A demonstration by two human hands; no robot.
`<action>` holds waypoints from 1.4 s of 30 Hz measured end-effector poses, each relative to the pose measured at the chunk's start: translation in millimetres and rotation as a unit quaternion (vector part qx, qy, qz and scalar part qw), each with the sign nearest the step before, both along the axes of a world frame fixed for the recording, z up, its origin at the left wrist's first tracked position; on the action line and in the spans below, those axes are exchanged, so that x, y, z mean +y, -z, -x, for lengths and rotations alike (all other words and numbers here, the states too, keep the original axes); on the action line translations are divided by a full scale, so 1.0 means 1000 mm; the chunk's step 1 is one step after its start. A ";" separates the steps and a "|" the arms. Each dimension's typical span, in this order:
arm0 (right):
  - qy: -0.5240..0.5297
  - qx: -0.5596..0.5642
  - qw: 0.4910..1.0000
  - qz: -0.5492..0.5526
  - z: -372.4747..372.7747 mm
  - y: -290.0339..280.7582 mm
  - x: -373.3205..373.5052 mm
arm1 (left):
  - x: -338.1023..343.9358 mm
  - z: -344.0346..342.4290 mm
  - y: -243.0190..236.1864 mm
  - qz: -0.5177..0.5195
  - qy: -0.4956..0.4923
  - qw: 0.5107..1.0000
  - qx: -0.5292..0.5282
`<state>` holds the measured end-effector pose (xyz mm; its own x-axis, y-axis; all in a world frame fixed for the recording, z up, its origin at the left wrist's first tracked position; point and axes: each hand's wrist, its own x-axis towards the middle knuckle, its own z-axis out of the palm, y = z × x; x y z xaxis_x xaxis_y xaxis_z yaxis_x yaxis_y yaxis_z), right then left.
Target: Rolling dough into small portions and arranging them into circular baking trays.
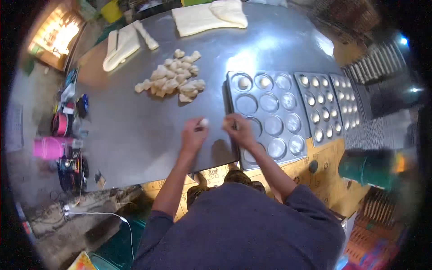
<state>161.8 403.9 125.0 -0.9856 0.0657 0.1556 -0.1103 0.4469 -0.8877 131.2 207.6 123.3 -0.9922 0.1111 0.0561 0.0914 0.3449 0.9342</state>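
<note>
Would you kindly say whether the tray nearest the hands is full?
Not full: the tray shows dough in two cups; others visible look bare.

1 head-worn fisheye, facing down, near

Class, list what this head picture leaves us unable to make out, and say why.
In the head view:
1. Right hand: blur hides exactly what it holds, if anything.
2. Nearest tray: the right hand and forearm cover parts of its lower left cups.
3. Dough heap: its top hides any dough underneath.
</note>
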 end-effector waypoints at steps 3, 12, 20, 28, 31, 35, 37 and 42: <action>0.146 0.123 0.980 -0.062 0.004 -0.016 0.090 | 0.097 0.024 -0.035 0.111 0.080 0.959 0.249; 0.203 0.105 0.953 -0.201 0.005 -0.018 0.163 | 0.132 0.096 0.001 0.256 0.143 0.918 0.267; 0.176 0.098 0.979 -0.039 0.008 -0.023 0.102 | -0.021 0.151 0.009 0.316 -0.033 0.908 0.272; -0.033 -0.041 0.998 0.020 0.115 0.028 -0.045 | -0.045 -0.002 0.036 -0.003 -0.231 0.965 -0.125; 0.006 0.049 0.988 -0.144 0.167 0.090 -0.040 | -0.010 -0.037 0.019 0.045 -0.196 0.972 -0.117; -0.010 -0.036 0.999 0.003 0.154 0.053 -0.069 | -0.082 -0.061 0.041 -0.063 -0.294 0.953 -0.030; 0.004 0.012 0.995 -0.097 0.110 0.052 -0.050 | -0.134 -0.073 0.058 -0.003 -0.288 0.957 0.029; -0.021 0.023 0.938 -0.346 0.009 0.090 -0.071 | -0.162 -0.079 0.071 0.462 -0.322 0.826 -0.032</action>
<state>152.5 333.1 34.9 -0.9763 -0.1046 0.1894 -0.1712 0.9087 -0.3807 210.1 45.2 52.0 -0.8603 -0.4742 0.1870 -0.4276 0.8710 0.2418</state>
